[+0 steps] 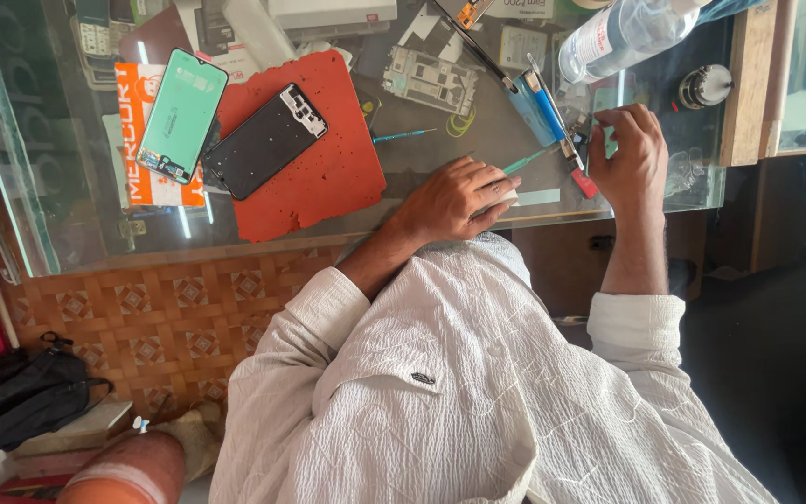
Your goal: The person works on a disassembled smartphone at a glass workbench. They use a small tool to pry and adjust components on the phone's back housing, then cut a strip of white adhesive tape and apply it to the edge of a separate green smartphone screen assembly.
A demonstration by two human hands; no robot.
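Left hand: the left hand (454, 198) lies knuckles up on the glass desk (67, 201) near its front edge, fingers curled together over a small pale flat piece (507, 199) that shows just past the fingertips; whether the fingers grip it or only press on it, I cannot tell.
Teal tool: a thin teal tool (524, 162) slants out from the left hand's fingers toward the right hand; which fingers hold it is hidden.
Right hand: the right hand (629, 159) rests toward the desk's right end, fingers bent close around a small greenish part (610, 140); the grip itself is too small to read.
Between the hands: a blue-handled tool (545, 105) with a red tip lies slantwise on the glass, just beside the right hand.
Desk middle: an orange-red mat (328, 173) carries a dark phone (265, 141) lying flat; a green-backed phone (182, 114) rests beside it, partly on an orange card.
Far edge: a bare phone frame (429, 79) and a clear plastic bottle (622, 33) on its side.
Right edge: a small round metal pot (704, 85).
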